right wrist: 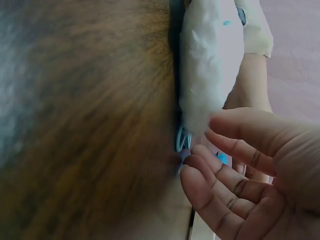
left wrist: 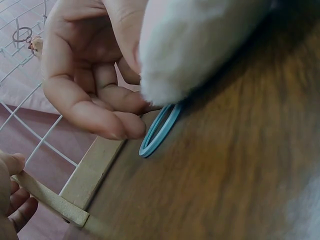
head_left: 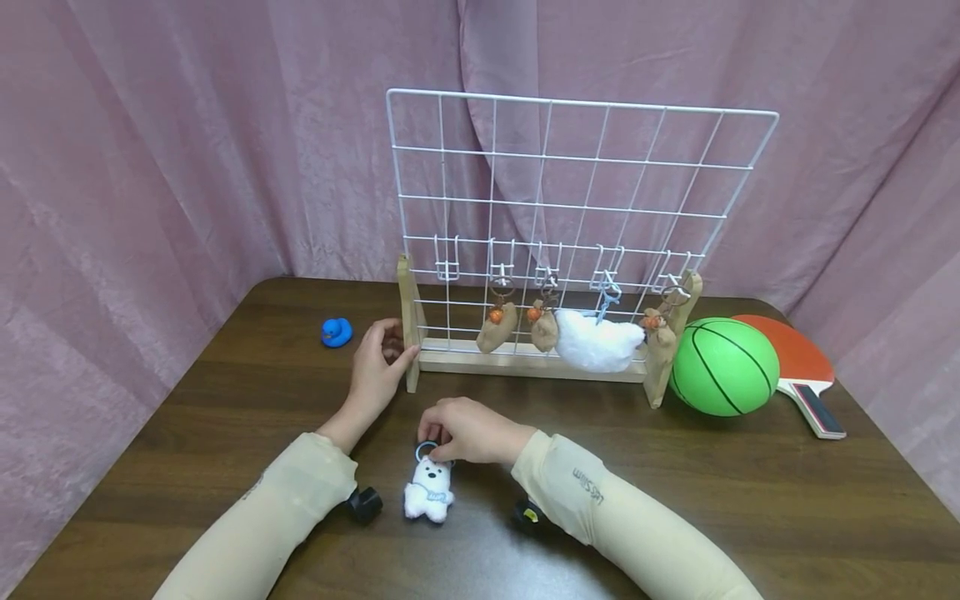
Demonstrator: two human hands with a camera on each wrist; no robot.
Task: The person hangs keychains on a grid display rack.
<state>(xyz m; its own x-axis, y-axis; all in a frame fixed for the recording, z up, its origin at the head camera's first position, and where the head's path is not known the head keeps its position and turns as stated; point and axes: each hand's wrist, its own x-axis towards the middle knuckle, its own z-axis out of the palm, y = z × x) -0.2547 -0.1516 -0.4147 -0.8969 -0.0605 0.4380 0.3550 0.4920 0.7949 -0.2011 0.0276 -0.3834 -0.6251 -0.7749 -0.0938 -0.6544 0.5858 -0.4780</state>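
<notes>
A white plush bear keychain [head_left: 428,492] with a light-blue ring [left wrist: 159,131] lies face up on the table. My right hand [head_left: 468,429] is at its head end, thumb by the plush and loosely bent fingers around the ring; a gap shows between thumb and fingers in the right wrist view. My left hand [head_left: 378,367] grips the left wooden leg [head_left: 411,321] of a white wire grid rack [head_left: 577,158], thumb in front, other fingers partly hidden behind. On the rack's hooks hang a white fluffy plush [head_left: 598,342] and tan plush keychains [head_left: 497,327] with orange beads.
A blue rubber duck [head_left: 337,332] sits left of the rack. At the right, a green ball [head_left: 725,367] stands beside the rack's right leg [head_left: 671,342], with a red table tennis paddle [head_left: 795,354] behind it. The leftmost hook [head_left: 447,268] carries nothing. Pink curtains surround the table.
</notes>
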